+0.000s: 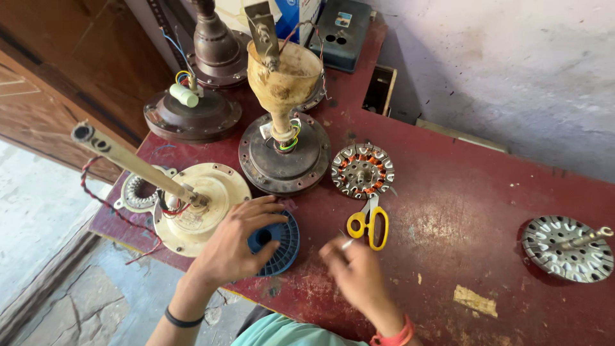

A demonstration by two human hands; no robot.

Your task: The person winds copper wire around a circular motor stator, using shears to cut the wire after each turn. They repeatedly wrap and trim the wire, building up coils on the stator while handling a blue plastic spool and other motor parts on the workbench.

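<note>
Here, left hand (234, 247) spread over blue spool (277, 242), right hand (352, 269) fingers pinched.

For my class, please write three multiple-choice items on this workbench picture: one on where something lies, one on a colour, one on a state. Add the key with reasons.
1. The scissors lie:
A. just below the copper-wound stator
B. on the floor
C. on top of the grey box

2. The spool under the left hand is:
A. red
B. blue
C. white

3. The left hand is:
A. lifted clear of the table
B. resting on the spool
C. gripping the scissors

Key: 1 A, the yellow handles sit right under the stator. 2 B, its rim shows blue. 3 B, the fingers spread over the spool.
</note>
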